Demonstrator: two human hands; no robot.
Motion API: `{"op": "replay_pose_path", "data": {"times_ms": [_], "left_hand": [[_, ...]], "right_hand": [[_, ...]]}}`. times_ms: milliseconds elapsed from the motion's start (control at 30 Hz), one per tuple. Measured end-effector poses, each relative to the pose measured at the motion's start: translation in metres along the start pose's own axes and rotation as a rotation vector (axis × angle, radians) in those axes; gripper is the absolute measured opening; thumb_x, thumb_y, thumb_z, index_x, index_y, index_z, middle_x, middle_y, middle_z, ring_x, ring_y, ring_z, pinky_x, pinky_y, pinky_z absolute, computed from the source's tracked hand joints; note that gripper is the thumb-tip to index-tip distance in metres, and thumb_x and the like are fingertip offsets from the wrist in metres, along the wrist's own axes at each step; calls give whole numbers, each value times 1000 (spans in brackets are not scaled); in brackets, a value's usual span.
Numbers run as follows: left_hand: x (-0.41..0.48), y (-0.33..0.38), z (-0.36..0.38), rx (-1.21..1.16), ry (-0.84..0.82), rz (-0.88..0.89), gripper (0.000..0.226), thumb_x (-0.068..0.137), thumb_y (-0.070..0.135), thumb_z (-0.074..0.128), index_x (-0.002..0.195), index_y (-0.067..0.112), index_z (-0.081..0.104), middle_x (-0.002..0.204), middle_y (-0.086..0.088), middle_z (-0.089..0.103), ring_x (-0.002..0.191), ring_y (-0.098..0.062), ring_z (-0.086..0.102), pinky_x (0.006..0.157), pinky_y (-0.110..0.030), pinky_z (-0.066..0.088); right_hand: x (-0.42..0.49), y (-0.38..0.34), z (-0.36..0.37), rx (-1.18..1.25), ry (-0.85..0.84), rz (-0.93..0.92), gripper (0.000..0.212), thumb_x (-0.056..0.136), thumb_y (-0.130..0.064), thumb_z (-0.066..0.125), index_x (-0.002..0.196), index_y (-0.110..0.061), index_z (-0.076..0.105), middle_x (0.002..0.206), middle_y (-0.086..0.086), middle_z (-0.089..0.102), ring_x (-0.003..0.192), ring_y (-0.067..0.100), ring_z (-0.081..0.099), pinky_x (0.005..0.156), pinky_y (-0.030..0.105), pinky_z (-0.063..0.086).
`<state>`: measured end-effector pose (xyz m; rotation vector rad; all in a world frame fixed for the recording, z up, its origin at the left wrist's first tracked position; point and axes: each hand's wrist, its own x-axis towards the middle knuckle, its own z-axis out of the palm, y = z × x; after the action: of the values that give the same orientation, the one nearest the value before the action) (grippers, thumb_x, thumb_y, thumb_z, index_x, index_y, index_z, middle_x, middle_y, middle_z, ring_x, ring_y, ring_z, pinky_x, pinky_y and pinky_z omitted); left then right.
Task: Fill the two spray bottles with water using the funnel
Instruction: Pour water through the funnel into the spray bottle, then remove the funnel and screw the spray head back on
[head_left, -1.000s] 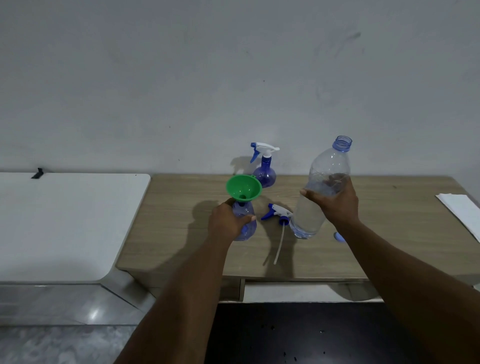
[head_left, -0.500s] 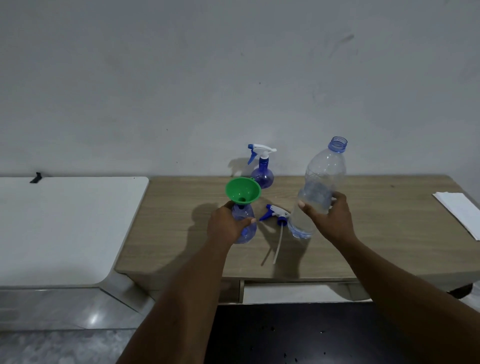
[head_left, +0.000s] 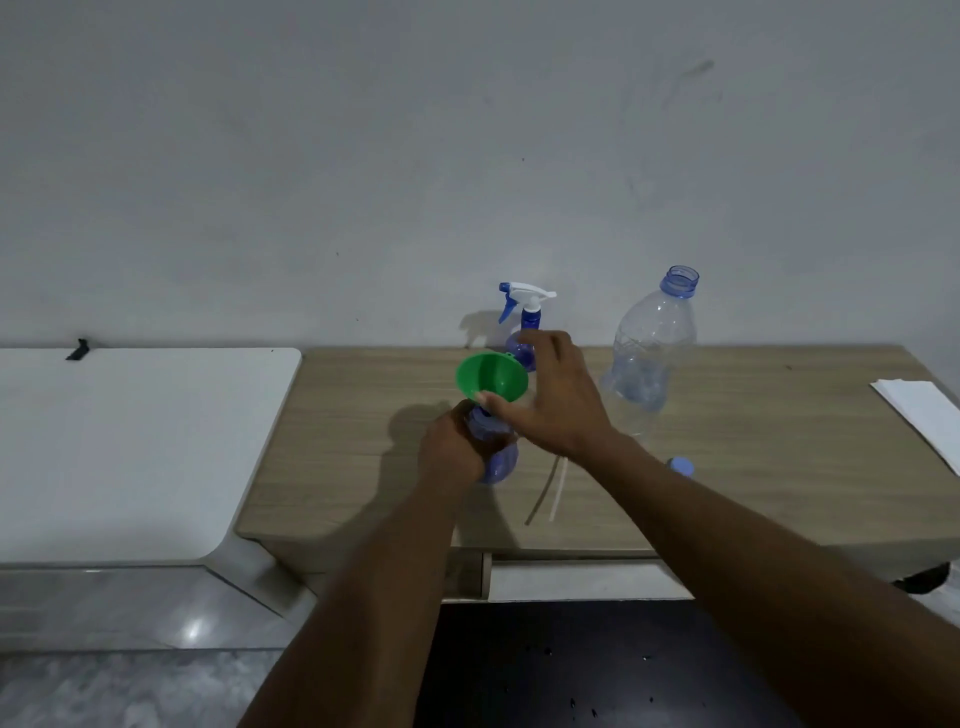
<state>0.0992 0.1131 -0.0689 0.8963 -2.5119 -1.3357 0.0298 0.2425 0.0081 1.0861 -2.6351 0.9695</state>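
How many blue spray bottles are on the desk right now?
2. The trigger-topped blue plastic spray bottle stands at the back by the wall; the open blue spray bottle is nearer, gripped by the left hand, green plastic funnel in its neck.

Wooden desk against grey wall
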Motion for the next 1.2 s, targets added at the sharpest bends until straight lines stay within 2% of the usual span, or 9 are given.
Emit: {"op": "replay_pose_path", "data": {"times_ms": [67, 133, 267, 400, 567, 733, 833, 967, 1200], "left_hand": [[-1, -2, 2, -47, -16, 0, 30, 84, 33, 78, 109, 19, 69, 111, -8, 71, 112, -31, 63, 79, -16, 37], [-3, -4, 3, -46, -20, 8, 45, 85, 30, 79, 124, 13, 65, 120, -12, 70, 113, -32, 62, 80, -13, 38], [-2, -7, 3, 15, -33, 22, 51, 79, 48, 78, 123, 27, 63, 113, -4, 72, 104, -28, 66, 92, -37, 52], [-2, -6, 3, 38, -29, 13, 52, 78, 50, 79, 123, 29, 63, 110, 1, 72, 101, -24, 66, 89, -32, 50], [0, -8, 3, -17, -38, 22, 49, 78, 42, 82, 121, 26, 65, 111, 0, 72, 103, -23, 66, 92, -31, 47], [1, -14, 6, -143, -29, -3, 41, 59, 47, 86, 94, 50, 66, 104, 3, 72, 99, -25, 67, 94, -47, 54], [-3, -9, 2, -104, 5, -48, 51, 66, 47, 87, 112, 39, 66, 102, 8, 70, 95, -18, 66, 88, -41, 56], [-3, -14, 4, -102, -17, 50, 45, 70, 46, 84, 109, 34, 66, 101, 4, 73, 95, -22, 68, 91, -42, 54], [-2, -9, 0, 7, -9, 27, 46, 72, 46, 81, 113, 34, 64, 100, 3, 71, 93, -23, 66, 85, -38, 55]], "right_hand": [[25, -13, -2, -85, -209, 62, 92, 66, -71, 68, 140, -26, 37, 135, 8, 47, 121, 29, 49, 95, 46, 49], [44, -22, -4, -180, -388, 92, 95, 66, -71, 70, 143, -25, 36, 134, 9, 49, 120, 31, 51, 94, 47, 50], [58, -30, -8, -232, -525, 74, 87, 74, -58, 73, 143, -17, 39, 132, 9, 49, 114, 27, 53, 90, 43, 52], [55, -27, -14, -230, -469, 31, 85, 73, -57, 71, 144, -22, 40, 136, 4, 49, 115, 24, 53, 85, 36, 49], [48, -22, -15, -235, -431, 1, 77, 72, -62, 69, 137, -27, 48, 126, -1, 54, 109, 20, 54, 85, 37, 50], [44, -20, -18, -253, -414, 1, 77, 68, -65, 67, 134, -30, 49, 124, -2, 54, 108, 24, 56, 84, 40, 51], [42, -20, -20, -267, -409, -2, 76, 67, -66, 66, 132, -31, 49, 123, -2, 54, 106, 24, 57, 83, 40, 51], [44, -27, -28, -299, -368, 16, 76, 67, -66, 65, 132, -30, 50, 123, -1, 52, 105, 25, 56, 84, 40, 51], [30, -6, -39, 102, -358, 261, 51, 75, -47, 75, 115, -22, 58, 110, 0, 61, 99, 18, 60, 83, 33, 56]]}}
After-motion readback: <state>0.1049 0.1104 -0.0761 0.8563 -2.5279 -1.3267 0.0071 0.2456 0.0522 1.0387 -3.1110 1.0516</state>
